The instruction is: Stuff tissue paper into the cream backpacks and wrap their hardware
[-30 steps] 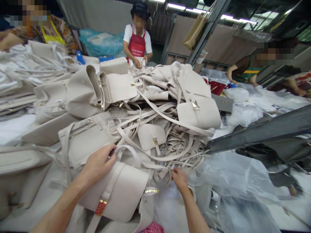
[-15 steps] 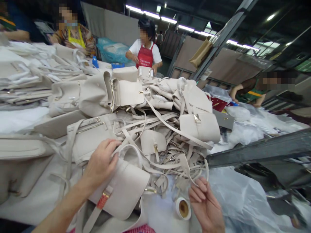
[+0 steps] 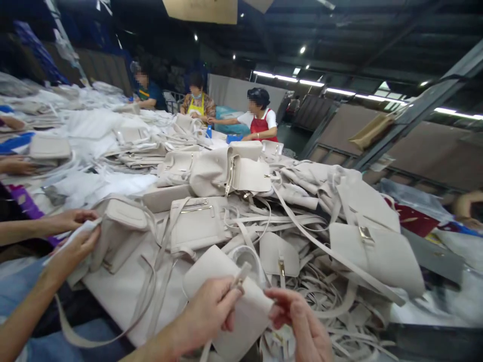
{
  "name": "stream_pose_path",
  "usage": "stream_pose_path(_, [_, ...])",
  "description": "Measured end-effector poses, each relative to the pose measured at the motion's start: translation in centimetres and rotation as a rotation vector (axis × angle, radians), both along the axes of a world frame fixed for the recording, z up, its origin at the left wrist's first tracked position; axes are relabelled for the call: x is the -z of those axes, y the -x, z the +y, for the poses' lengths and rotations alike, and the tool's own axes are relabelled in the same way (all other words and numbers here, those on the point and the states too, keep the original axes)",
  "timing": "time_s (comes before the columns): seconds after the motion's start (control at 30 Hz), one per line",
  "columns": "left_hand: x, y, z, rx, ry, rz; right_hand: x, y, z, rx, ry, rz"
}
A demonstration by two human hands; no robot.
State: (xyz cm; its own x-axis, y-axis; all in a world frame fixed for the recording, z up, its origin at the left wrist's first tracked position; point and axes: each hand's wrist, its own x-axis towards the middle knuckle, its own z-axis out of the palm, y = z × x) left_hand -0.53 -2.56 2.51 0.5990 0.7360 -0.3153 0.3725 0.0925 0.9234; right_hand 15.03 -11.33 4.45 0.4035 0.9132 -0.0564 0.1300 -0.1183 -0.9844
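Bag (image 3: 241, 332) is right up front, just this side of a big heap of other bags (image 3: 377, 256), and the left hand (image 3: 211, 304) has a little strap (image 3: 246, 270) pinched in its fingers over it. Right hand's (image 3: 304, 322) fingers are bent at the bag's edge, can't tell if they're actually pinching it. Off left, a neighbour's hands (image 3: 77, 247) hold something white (image 3: 81, 230).

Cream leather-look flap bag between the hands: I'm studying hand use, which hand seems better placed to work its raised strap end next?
Probably the left hand: it pinches the cream strap end, while the right hand is at the edge of the bag.
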Motion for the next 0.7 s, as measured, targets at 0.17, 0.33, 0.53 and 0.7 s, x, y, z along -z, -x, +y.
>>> stream_pose_path(0.17, [-0.9,-0.2,-0.8,0.248,-0.705,0.494,0.3,1.6,2.1,-0.092,0.162,-0.057])
stream_pose_path(0.33, [-2.4,0.1,1.5,0.417,-0.815,0.438,3.0,2.9,3.7,0.001,0.243,0.600])
stream_pose_path(0.53, [-2.1,-3.3,8.3,0.133,-0.722,0.561,2.7,2.5,5.1,0.148,0.336,0.955])
stream_pose_path(0.7, [0.1,-6.7,9.4,0.173,-0.718,0.611,1.9,1.6,6.0,0.190,0.441,1.121])
